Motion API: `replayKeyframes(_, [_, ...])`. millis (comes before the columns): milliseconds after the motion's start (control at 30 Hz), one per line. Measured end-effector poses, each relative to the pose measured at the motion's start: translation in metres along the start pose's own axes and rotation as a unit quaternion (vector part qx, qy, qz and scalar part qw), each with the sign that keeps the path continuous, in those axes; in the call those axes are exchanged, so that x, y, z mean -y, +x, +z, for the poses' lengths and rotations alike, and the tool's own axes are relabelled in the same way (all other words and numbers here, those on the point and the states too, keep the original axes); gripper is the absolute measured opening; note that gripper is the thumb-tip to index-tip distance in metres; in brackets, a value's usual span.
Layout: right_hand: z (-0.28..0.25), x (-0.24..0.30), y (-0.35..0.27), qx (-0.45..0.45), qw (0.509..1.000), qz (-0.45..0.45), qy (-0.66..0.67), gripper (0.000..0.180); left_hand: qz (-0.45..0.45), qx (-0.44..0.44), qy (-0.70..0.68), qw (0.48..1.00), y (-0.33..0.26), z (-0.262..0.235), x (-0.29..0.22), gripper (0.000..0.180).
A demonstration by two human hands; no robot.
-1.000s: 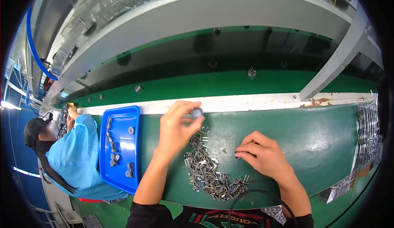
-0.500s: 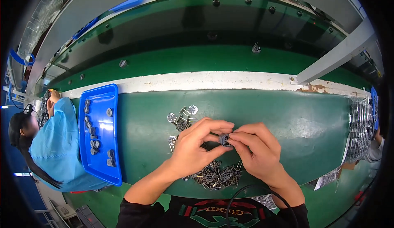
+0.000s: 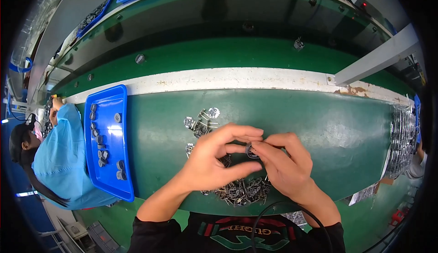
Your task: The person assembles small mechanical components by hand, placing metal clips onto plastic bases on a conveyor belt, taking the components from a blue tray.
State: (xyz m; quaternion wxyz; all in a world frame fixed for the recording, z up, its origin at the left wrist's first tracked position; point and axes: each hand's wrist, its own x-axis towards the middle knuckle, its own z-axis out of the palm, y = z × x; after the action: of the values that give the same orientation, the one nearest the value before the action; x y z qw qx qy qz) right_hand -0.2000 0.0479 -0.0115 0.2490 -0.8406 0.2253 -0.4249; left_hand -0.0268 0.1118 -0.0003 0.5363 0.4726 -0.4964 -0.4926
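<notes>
Between my two hands is a small dark grey round cap point(image 3: 251, 151), its open side partly hidden by fingers. My right hand point(image 3: 287, 162) pinches it with thumb and fingertips. From the other side, my left hand point(image 3: 214, 157) curls around it; the fingers touch its edge and the thumb lies just below. Under my wrists a heap of small metal-legged electronic parts point(image 3: 244, 192) lies near the table's front edge. Beyond my left hand lies a looser cluster of similar parts point(image 3: 200, 127), some with round silvery boards.
A blue tray point(image 3: 129, 162) at left holds several grey caps point(image 3: 100, 139). Beside it sits a person in a blue smock point(image 3: 59, 148). A white rail point(image 3: 205, 78) separates the green table from a conveyor belt carrying scattered parts. Stacked clear trays point(image 3: 402, 141) stand at right, below a grey post point(image 3: 374, 57).
My left thumb has dropped away from the cap's lower edge, and my right fingers have closed further over the cap. The whole view has shifted slightly.
</notes>
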Motion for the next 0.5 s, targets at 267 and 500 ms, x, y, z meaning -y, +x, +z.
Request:
replayKeyframes(267, [0.001, -0.017, 0.000, 0.130, 0.989, 0.016, 0.067, 0.037, -0.004, -0.105, 0.132, 0.986, 0.050, -0.050, 0.003, 0.025])
replayKeyframes(500, [0.024, 0.001, -0.003, 0.238, 0.971, -0.010, 0.003, 0.035, 0.063, -0.254, 0.336, 0.905, 0.153, -0.136, 0.045, 0.023])
